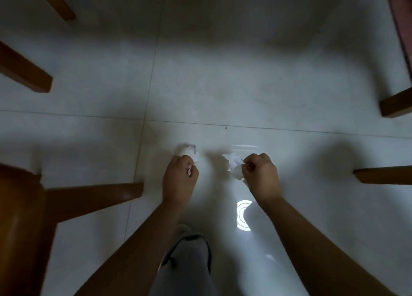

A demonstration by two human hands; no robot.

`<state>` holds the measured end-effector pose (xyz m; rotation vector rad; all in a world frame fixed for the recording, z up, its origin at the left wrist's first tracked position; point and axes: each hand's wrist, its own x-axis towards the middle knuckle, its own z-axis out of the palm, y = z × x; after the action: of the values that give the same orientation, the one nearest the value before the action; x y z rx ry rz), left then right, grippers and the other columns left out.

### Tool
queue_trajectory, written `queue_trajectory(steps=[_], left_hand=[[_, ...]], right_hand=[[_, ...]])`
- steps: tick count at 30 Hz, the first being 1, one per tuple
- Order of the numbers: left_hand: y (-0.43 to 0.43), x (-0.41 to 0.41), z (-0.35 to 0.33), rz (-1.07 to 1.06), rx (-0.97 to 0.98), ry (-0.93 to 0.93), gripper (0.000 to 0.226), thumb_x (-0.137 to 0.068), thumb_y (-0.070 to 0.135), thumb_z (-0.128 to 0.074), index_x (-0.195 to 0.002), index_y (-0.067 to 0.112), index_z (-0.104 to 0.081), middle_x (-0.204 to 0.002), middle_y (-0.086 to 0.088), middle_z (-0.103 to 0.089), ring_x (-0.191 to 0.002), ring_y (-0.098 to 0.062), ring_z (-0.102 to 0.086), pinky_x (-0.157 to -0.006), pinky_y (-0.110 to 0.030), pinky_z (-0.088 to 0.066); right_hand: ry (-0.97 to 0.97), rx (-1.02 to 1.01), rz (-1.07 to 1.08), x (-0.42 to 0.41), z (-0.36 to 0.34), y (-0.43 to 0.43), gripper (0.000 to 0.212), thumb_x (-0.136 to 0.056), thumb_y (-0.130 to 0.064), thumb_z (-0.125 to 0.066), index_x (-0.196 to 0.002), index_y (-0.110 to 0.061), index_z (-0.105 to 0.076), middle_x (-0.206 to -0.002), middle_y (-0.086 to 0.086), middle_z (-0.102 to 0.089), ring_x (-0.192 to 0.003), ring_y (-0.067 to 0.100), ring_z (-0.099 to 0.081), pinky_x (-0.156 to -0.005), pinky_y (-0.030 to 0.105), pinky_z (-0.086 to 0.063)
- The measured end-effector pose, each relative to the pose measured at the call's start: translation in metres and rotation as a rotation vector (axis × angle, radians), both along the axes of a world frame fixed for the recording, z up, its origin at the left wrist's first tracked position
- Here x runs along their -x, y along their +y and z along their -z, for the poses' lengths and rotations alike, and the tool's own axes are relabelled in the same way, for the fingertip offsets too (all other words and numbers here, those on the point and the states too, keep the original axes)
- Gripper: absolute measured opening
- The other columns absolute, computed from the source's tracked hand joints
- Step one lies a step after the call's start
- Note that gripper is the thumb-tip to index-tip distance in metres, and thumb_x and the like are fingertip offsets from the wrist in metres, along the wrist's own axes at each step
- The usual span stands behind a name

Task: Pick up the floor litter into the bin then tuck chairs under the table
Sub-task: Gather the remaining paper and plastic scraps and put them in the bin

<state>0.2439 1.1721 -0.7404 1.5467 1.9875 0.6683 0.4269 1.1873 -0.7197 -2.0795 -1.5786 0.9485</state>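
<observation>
Both my hands reach down over the pale tiled floor (223,84). My left hand (179,179) has its fingers curled round a crumpled white paper scrap (189,153) that sticks out above the knuckles. My right hand (262,175) grips a second crumpled white paper scrap (233,164) on its left side. The picture is blurred, so I cannot tell whether the scraps touch the floor. No bin is in view.
Wooden chair legs ring the spot: one at the left (93,197), two at the far left (24,72), two at the right (383,175). A chair seat (20,229) fills the lower left corner. My trouser leg (187,262) is below. A lamp reflection (244,215) glares on the tile.
</observation>
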Motion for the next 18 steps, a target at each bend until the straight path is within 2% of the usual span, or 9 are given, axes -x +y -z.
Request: queue_trajectory(steps=[2,5,7,11,13,15,18], left_hand=[[0.0,-0.003,-0.043,-0.029,-0.003,-0.021,0.01,-0.075,-0.003,-0.063,-0.072,0.004,-0.056,-0.073,-0.006,-0.046,-0.059,-0.023,-0.049,-0.055,-0.03,-0.041],[-0.006,-0.007,-0.109,-0.065,0.006,-0.076,0.008,-0.076,-0.004,-0.061,-0.074,0.001,-0.056,-0.075,-0.009,-0.048,-0.06,-0.025,-0.051,-0.055,-0.03,-0.041],[-0.012,-0.009,-0.155,-0.089,0.003,-0.096,0.006,-0.078,-0.003,-0.059,-0.076,0.001,-0.056,-0.076,-0.009,-0.048,-0.062,-0.025,-0.051,-0.055,-0.029,-0.041],[-0.033,-0.015,-0.245,-0.135,-0.023,-0.067,0.002,-0.082,0.002,-0.06,-0.083,0.002,-0.058,-0.082,-0.006,-0.05,-0.073,-0.02,-0.052,-0.054,-0.007,-0.031],[-0.046,-0.02,-0.289,-0.158,-0.035,-0.06,0.004,-0.083,0.003,-0.06,-0.086,0.0,-0.059,-0.088,-0.012,-0.054,-0.08,-0.022,-0.055,-0.054,-0.004,-0.032],[-0.063,-0.028,-0.33,-0.146,-0.053,-0.04,0.006,-0.084,0.006,-0.061,-0.088,0.002,-0.059,-0.094,-0.015,-0.058,-0.084,-0.024,-0.058,-0.06,-0.008,-0.04],[-0.091,-0.039,-0.381,-0.123,-0.071,0.013,0.009,-0.084,0.011,-0.064,-0.09,0.005,-0.06,-0.098,-0.015,-0.061,-0.089,-0.025,-0.06,-0.067,-0.026,-0.054]], right_hand=[[0.007,-0.007,0.004,-0.002,-0.043,-0.001,0.011,-0.081,0.003,-0.056,-0.087,0.001,-0.064,-0.084,0.007,-0.046,-0.065,0.021,-0.047,-0.053,0.017,-0.028],[0.045,-0.03,0.045,-0.002,-0.113,-0.003,0.009,-0.08,0.005,-0.057,-0.085,0.002,-0.064,-0.082,0.007,-0.046,-0.058,0.006,-0.043,-0.053,0.004,-0.034],[0.06,-0.05,0.047,-0.001,-0.16,-0.006,0.008,-0.08,0.004,-0.057,-0.084,0.002,-0.064,-0.082,0.008,-0.047,-0.058,0.004,-0.043,-0.054,0.002,-0.034],[0.063,-0.106,0.028,-0.001,-0.247,-0.024,0.009,-0.081,0.003,-0.057,-0.086,-0.001,-0.064,-0.084,0.009,-0.049,-0.059,0.012,-0.045,-0.056,0.002,-0.034],[0.058,-0.157,0.012,-0.004,-0.29,-0.038,0.008,-0.081,0.003,-0.058,-0.084,-0.001,-0.064,-0.083,0.008,-0.05,-0.059,0.012,-0.045,-0.057,0.002,-0.033],[0.07,-0.195,-0.003,-0.01,-0.331,-0.054,0.008,-0.081,0.002,-0.059,-0.085,-0.002,-0.064,-0.084,0.007,-0.051,-0.06,0.004,-0.046,-0.057,0.002,-0.033],[0.052,-0.234,-0.061,-0.019,-0.385,-0.077,0.008,-0.081,0.001,-0.06,-0.086,-0.004,-0.064,-0.086,0.007,-0.053,-0.062,0.005,-0.045,-0.057,0.003,-0.033]])
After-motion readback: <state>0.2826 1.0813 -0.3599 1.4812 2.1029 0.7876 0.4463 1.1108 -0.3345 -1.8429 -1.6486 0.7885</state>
